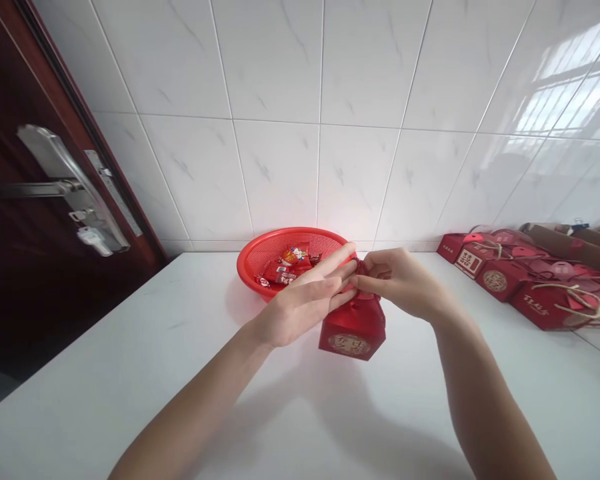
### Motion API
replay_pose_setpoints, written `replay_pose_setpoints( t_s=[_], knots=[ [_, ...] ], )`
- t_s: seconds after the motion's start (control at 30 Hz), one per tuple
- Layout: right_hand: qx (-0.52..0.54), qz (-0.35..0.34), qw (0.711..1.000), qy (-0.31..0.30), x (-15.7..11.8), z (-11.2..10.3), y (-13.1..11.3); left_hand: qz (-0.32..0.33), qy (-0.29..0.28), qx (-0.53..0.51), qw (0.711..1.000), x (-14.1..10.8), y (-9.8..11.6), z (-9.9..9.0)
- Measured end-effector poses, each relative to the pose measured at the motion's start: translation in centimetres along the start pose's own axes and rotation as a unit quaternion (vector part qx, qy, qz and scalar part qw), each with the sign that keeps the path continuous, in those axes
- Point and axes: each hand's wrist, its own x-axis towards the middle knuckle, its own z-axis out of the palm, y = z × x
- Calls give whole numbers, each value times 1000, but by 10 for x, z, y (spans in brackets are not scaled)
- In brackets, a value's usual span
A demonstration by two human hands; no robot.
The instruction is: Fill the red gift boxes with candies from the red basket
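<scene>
A small red gift box [351, 331] with a gold emblem on its front is tilted over the white countertop, its top gathered under both hands. My left hand [303, 300] lies against the box's top with its fingers stretched out and apart. My right hand [405, 281] is closed in a pinch at a red ribbon [361, 267] by the box's neck. The fingers hide most of the ribbon and the closure. Just behind, a red plastic basket [250, 257] holds several wrapped candies [284, 273].
The white countertop [205, 320] meets a tiled wall [280, 173] at the back. Several red gift boxes [500, 277], some with twine bows, stand in rows at the right. A dark wooden door [10, 267] with a metal handle [40, 189] and keys is at the left.
</scene>
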Motion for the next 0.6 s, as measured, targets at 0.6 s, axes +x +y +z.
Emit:
replay_pose_setpoints(
  t_s=[0.6],
  knots=[
    [268, -117, 952, 92, 8, -13, 1, -37, 104, 416, 903, 9, -19, -21]
  ],
)
